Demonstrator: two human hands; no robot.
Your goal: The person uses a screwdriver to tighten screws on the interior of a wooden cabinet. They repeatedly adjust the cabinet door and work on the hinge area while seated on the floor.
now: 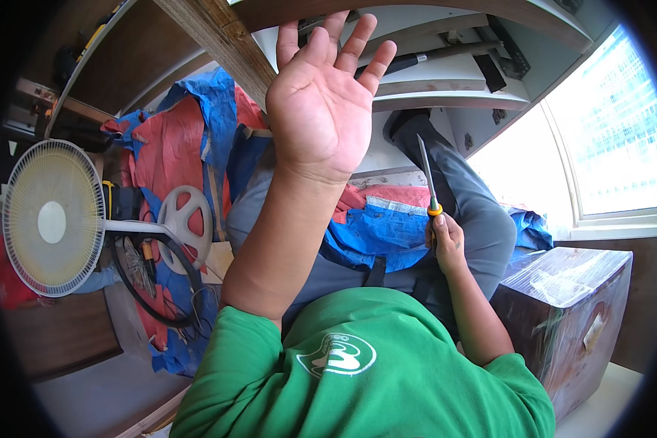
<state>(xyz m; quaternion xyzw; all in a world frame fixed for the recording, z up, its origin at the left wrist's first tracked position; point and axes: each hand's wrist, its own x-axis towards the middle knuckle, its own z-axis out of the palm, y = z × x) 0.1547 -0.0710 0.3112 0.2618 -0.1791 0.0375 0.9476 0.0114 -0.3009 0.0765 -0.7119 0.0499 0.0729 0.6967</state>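
Note:
My left hand (pixel 321 109) is raised in front of me, palm facing me and fingers spread. Nothing lies in the palm. Its fingertips come up to the brown front edge of the cabinet (pixel 431 11); whether they touch it I cannot tell. On the right, my right hand (pixel 450 242) is closed around the dark and yellow handle of a screwdriver (pixel 429 175). The long silver shaft points up and away, in front of my bent right leg (pixel 482 212). Inside the cabinet, beyond my left fingers, lies a tool with a black handle (pixel 405 64).
A wooden post (pixel 223 44) stands left of my raised hand. A pedestal fan (pixel 52 219) lies at the left beside blue and red tarpaulin (pixel 169 139) and cables. A plastic-wrapped brown box (pixel 569 314) stands at my right, below a bright window (pixel 606 146).

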